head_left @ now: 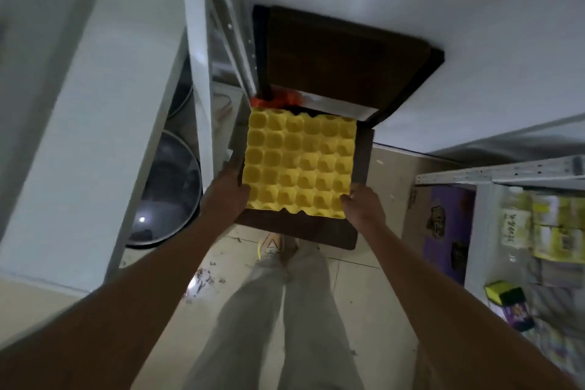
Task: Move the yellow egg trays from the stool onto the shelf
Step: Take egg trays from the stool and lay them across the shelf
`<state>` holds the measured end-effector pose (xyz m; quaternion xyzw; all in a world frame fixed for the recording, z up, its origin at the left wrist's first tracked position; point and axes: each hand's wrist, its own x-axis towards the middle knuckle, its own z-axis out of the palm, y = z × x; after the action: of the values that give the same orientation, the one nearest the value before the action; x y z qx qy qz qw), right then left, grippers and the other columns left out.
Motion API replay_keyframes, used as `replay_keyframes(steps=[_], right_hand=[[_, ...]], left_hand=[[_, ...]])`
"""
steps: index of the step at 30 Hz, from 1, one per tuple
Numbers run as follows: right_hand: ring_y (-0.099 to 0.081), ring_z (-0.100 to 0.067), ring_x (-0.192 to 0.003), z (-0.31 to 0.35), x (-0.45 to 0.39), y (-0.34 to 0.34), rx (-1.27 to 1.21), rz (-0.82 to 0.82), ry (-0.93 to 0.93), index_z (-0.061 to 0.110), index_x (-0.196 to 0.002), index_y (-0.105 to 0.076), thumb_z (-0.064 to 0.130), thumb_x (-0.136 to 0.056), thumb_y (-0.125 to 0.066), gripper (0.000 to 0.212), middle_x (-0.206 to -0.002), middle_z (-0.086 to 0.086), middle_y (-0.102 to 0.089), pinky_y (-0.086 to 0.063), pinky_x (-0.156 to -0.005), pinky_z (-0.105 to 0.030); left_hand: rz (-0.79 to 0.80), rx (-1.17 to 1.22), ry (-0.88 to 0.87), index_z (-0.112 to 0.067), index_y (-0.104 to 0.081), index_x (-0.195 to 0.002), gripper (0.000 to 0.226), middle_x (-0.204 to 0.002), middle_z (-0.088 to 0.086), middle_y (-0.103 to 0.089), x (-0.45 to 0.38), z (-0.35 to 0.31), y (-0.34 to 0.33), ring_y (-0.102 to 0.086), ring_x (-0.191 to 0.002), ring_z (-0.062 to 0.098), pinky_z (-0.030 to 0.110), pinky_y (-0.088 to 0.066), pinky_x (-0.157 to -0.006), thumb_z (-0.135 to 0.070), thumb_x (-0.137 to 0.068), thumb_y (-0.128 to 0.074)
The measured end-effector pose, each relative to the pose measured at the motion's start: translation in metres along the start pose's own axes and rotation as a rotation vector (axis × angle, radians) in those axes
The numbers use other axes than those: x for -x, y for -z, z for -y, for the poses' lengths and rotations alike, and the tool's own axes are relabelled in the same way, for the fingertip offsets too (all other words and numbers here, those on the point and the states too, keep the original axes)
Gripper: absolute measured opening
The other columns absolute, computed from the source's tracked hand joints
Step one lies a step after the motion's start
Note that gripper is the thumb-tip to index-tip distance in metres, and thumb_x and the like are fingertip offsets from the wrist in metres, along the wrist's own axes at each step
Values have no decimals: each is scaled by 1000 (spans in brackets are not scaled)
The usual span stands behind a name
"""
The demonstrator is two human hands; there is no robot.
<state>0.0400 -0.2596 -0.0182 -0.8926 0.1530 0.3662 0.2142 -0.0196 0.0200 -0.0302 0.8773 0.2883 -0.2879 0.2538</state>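
A dark stool [294, 228] sits centre frame, the yellow egg trays [299, 163] resting on it — left hand [226, 190] grips their 9 o'clock edge, right hand [364, 207] clasps the 4 o'clock corner, fingers curled on.

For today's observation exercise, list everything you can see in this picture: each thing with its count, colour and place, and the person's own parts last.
Moulded egg tray stack: one, yellow, on the stool.
Wooden stool: one, dark brown, centre.
Metal lidded pot: one, grey, left floor.
Cardboard box: one, purple, right.
Sponge: one, yellow and black, right shelf.
Shoe: one visible, pale.
Trouser legs: two, light grey.
Left hand: tray's left edge.
Right hand: tray's near right corner.
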Motion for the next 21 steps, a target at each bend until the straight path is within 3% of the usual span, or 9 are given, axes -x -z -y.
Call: replay_keyframes(steps=[2,4,7,9,12,15,18,21], right_hand=[[-64,-35,-115,8,-28,-8,13,-62,-28,13,-128,-62,28,-92,-55,40,-126,-14,-66,-55,-92,-43],[-62,-38,-116,8,-48,-9,27,-105,-48,10,-129,-58,29,-92,-56,42,-128,-17,-61,-54,-92,-44],[-60,-40,-117,-2,-77,-18,16,-126,-102,7,-127,-55,26,-90,-60,42,-128,-20,-60,-52,-90,-45],[-63,-39,-114,-9,-88,-25,13,-111,-87,8,-120,-61,25,-89,-60,35,-122,-17,-65,-53,-85,-42],[-67,-35,-105,-20,-96,-34,-12,-138,-81,17,-107,-70,23,-88,-60,23,-109,-10,-72,-53,-80,-38],[-68,-32,-103,-26,-99,-41,-47,-213,-92,23,-105,-71,25,-89,-62,18,-108,-6,-73,-48,-75,-33],[-69,-33,-101,-28,-105,-44,-47,-215,-99,21,-105,-71,32,-87,-66,21,-107,-8,-74,-48,-74,-35],[-69,-35,-98,-32,-114,-43,-52,-155,-72,16,-101,-70,32,-83,-70,24,-103,-11,-73,-48,-71,-34]], left_hand=[[-1,-8,42,-11,-59,-130,38,-124,17,-66,-18,7,-6,-65,-109,39,32,-41,-76,-28,-96,-52],[-19,26,55,-15,-53,-138,46,-128,17,-64,-23,6,-10,-63,-115,40,32,-44,-82,-25,-94,-52],[20,130,-34,-43,-18,-158,87,-140,11,-57,-28,6,-28,-61,-118,41,50,-56,-92,-17,-84,-55],[-28,176,-36,-46,-14,-158,95,-140,6,-56,-33,6,-38,-63,-114,38,53,-57,-88,-12,-81,-57],[-89,171,-24,-37,-32,-155,84,-125,5,-62,-47,7,-52,-65,-102,33,45,-59,-83,-9,-80,-59],[-194,81,32,-25,-59,-133,51,-109,3,-66,-60,11,-59,-68,-95,30,39,-55,-73,-16,-83,-58],[-232,22,14,-24,-59,-128,46,-100,4,-65,-69,12,-63,-66,-90,30,34,-45,-69,-21,-83,-62],[-263,37,70,-24,-60,-107,25,-91,5,-69,-75,10,-63,-70,-90,35,36,-49,-69,-23,-83,-67]])
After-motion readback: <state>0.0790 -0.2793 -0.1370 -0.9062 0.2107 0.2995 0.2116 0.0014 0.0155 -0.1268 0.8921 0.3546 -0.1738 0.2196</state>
